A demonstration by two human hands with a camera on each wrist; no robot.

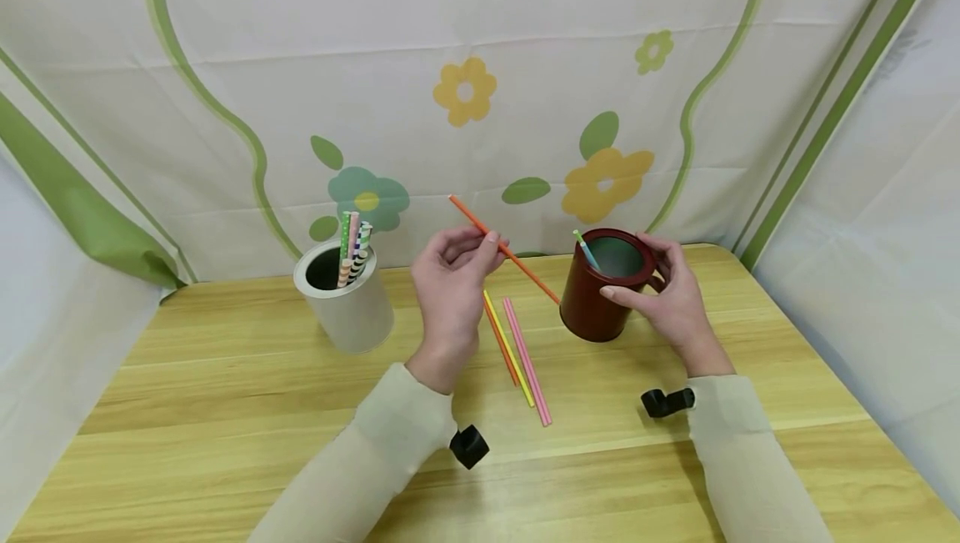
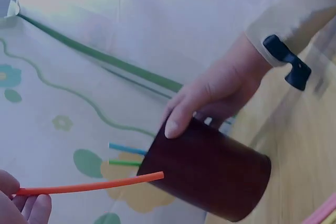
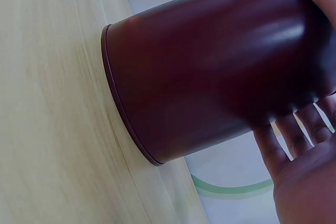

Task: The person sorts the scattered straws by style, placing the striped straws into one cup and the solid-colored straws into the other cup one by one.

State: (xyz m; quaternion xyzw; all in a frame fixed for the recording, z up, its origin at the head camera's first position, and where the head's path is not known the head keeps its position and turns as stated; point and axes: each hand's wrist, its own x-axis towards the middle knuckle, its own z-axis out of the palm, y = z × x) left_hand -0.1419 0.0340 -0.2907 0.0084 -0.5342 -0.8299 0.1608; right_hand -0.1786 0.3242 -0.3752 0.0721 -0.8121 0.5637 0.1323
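My left hand [image 1: 450,297] pinches an orange straw [image 1: 468,213] between thumb and fingers, above the table. The straw slants down to the right, its lower end beside a dark red canister [image 1: 588,314] in the head view. My right hand [image 1: 675,301] grips that canister near its rim, thumb in front and fingers round the far side. A green straw and a blue straw [image 2: 126,149] stick out of the canister's mouth. Below the held straw, an orange straw [image 1: 501,339], a yellow straw [image 1: 517,366] and two pink straws [image 1: 528,364] lie on the table.
A white canister [image 1: 356,318] stands at the left with several patterned straws [image 1: 352,251] upright in it. The wooden table [image 1: 225,409] ends at a floral cloth [image 1: 300,93] hanging behind it. Each wrist carries a small black camera mount [image 1: 470,446].
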